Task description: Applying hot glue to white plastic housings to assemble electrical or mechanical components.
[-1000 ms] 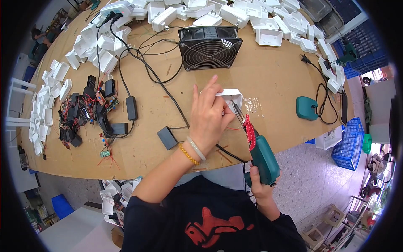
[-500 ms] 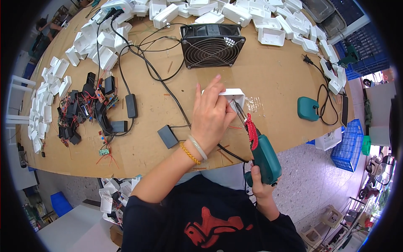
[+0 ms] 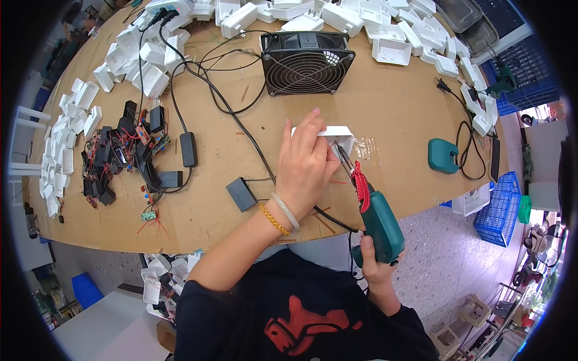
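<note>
A white plastic casing [image 3: 342,132], open on one side, sits under my left hand [image 3: 304,165], whose fingers close over its left part. The fingertips on the far side are partly raised. My right hand [image 3: 377,268] is wrapped round the grip of a green pistol-shaped soldering gun [image 3: 384,228]. Red-and-white cord is wound about the gun's front, and its metal tip reaches into the casing beside my left thumb. What the tip touches inside is too small to make out. A small black box [image 3: 241,195] with a cable lies left of my left wrist.
A black fan [image 3: 308,66] stands beyond my hands. White casings [image 3: 397,51] are heaped along the far edge and left side. Black modules with red wires [image 3: 123,150] pile up at left. Black cables [image 3: 241,123] cross the table. A green tool part [image 3: 443,156] lies at right.
</note>
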`<action>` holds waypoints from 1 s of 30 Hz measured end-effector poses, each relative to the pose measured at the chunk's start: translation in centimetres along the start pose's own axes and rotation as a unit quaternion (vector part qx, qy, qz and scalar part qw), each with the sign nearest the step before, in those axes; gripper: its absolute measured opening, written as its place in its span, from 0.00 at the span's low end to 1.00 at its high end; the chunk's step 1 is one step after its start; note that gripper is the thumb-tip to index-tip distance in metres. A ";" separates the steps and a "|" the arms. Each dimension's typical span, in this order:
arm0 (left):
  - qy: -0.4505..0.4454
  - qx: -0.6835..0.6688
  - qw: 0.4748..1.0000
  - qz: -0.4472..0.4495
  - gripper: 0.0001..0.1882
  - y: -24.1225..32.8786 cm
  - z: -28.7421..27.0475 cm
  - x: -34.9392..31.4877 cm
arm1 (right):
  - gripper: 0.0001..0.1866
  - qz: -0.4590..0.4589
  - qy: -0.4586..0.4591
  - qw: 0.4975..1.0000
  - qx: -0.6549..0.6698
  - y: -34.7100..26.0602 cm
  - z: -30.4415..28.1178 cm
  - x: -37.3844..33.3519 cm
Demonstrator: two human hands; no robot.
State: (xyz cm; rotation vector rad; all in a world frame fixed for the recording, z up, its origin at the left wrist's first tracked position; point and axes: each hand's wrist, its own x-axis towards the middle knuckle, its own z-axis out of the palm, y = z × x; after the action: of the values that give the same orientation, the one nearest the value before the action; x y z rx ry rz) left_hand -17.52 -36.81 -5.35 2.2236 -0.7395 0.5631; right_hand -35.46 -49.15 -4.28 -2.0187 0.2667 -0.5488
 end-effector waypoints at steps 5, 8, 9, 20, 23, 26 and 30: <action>0.012 0.016 1.000 0.006 0.09 0.1 0.1 0.0 | 0.12 0.004 -0.007 1.000 -0.010 0.1 -0.1 -0.2; 0.021 0.017 1.000 0.012 0.09 0.1 0.2 0.0 | 0.12 0.010 -0.004 1.000 -0.008 0.1 -0.1 -0.3; 0.023 0.018 0.999 0.015 0.09 0.2 0.2 0.1 | 0.12 0.013 0.000 1.000 -0.004 0.1 -0.1 -0.3; 0.022 0.022 0.999 0.013 0.09 0.2 0.0 0.0 | 0.12 0.025 -0.003 1.000 -0.002 0.1 -0.1 -0.5; 0.029 0.021 0.999 0.014 0.09 0.1 0.2 -0.1 | 0.12 0.036 0.001 0.999 0.002 0.0 -0.1 -0.5; 0.028 0.023 0.999 0.018 0.09 0.2 0.1 0.0 | 0.13 0.028 0.003 1.000 -0.002 0.1 0.0 -0.3; 0.027 0.024 0.999 0.014 0.09 0.2 0.2 -0.1 | 0.12 0.005 -0.003 1.000 -0.012 0.1 -0.1 -0.1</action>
State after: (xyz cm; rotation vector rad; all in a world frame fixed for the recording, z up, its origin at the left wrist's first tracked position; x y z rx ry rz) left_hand -17.65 -37.03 -5.41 2.2360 -0.7366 0.6588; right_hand -35.65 -49.26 -4.38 -2.0407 0.2799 -0.5351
